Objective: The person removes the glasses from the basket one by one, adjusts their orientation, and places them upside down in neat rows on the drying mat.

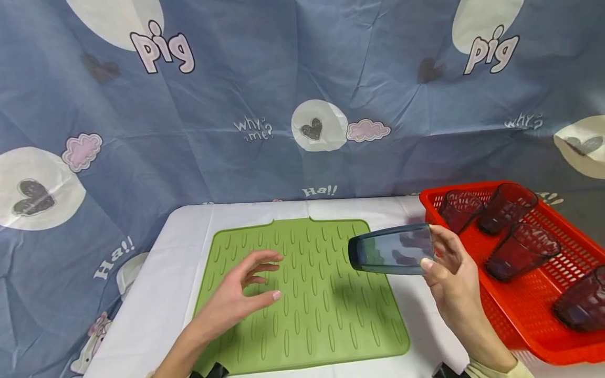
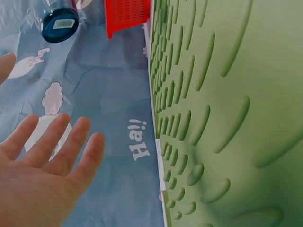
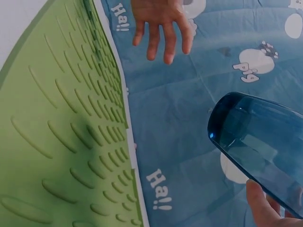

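Observation:
My right hand [image 1: 454, 278] grips a blue-tinted drinking glass [image 1: 392, 249] near its rim. The glass lies on its side in the air, its thick dark base pointing left, above the right part of a green ridged drying mat [image 1: 302, 336]. In the right wrist view the glass [image 3: 265, 137] shows with a thumb and fingertips at its lower side. My left hand [image 1: 236, 294] is held over the left part of the mat, fingers spread and holding nothing. The left wrist view shows the same hand [image 2: 42, 175] beside the mat, palm in sight.
A red plastic basket [image 1: 508, 325] stands at the right with several tinted glasses in it, one of them a glass [image 1: 524, 249] near its middle. A white cloth [image 1: 137, 315] covers the table. Behind hangs a blue printed curtain [image 1: 246, 84].

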### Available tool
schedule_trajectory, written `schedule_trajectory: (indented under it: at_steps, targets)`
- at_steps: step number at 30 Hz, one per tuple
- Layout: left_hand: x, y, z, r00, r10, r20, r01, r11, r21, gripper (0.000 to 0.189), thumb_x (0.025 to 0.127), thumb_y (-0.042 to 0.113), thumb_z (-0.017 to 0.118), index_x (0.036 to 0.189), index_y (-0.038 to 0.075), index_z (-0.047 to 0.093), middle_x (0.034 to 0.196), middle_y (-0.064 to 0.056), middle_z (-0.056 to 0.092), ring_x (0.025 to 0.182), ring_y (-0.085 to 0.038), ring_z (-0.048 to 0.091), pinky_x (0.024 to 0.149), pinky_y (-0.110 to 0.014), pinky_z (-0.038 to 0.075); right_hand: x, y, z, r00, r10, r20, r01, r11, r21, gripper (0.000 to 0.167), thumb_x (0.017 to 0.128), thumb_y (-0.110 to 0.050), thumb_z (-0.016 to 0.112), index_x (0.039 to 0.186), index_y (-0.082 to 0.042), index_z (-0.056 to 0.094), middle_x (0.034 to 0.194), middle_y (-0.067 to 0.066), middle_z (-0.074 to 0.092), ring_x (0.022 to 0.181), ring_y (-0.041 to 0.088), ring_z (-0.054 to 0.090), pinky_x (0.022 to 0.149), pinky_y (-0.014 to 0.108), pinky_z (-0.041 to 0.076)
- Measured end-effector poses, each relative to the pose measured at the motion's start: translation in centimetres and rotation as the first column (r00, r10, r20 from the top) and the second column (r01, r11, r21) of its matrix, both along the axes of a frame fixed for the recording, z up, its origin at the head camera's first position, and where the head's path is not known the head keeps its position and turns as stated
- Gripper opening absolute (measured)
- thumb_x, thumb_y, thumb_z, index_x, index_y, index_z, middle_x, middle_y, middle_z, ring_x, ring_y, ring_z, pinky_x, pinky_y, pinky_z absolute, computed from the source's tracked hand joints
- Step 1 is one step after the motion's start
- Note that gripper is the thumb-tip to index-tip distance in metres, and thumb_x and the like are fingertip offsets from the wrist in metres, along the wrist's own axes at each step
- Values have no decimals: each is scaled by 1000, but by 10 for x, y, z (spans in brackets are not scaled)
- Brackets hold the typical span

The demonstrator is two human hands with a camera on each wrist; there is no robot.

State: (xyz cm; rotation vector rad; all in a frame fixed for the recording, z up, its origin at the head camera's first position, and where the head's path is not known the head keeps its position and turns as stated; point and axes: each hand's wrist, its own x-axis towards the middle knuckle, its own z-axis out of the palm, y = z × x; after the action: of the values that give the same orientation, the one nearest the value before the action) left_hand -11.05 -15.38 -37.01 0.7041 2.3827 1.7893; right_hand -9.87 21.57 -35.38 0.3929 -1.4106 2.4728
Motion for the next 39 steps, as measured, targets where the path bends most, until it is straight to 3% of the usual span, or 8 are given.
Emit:
schedule_trajectory:
  at_steps: [6,12,21,28,39]
  targets:
    - [3,5,1,1000,-9,-14,9,1000,14,62,84,13,77,139,25,49,137,4,53,126,-26,51,100,-44,46,0,-1,-3,999,49,-10,-50,998,-35,53,85,20,38,132,-2,52,119,10,61,104,19,61,82,28,57]
    - [6,10,-1,1000,-12,-12,13,999,34,65,83,12,79,139,25,49,139,3,52,126,-24,51,99,-39,47,0,-4,-5,998,52,23,-51,998,-30,50,87,16,41,132,-4,52,117,8,60,99,17,62,79,28,57]
    - [9,17,-2,1000,2,7,-2,999,44,67,81,13,80,139,26,48,140,4,51,126,-23,50,99,-42,47,1,-10,-7,998,55,38,-55,998,-2,47,86,10,47,130,-5,52,117,8,60,97,17,63,80,29,57]
    - [12,23,-2,1000,13,2,-13,998,58,69,81,13,81,141,20,48,141,3,50,127,-21,49,99,-41,47,5,-16,-8,994,79,77,-79,997,-11,47,88,9,48,131,-6,50,116,7,60,94,16,63,78,29,58]
    - [18,33,-5,999,-6,53,3,997,71,74,79,14,83,141,30,46,142,6,48,127,-20,49,100,-40,47,10,-25,-12,988,122,89,-121,992,-26,48,87,9,49,132,-7,51,119,9,59,96,17,63,79,30,57]
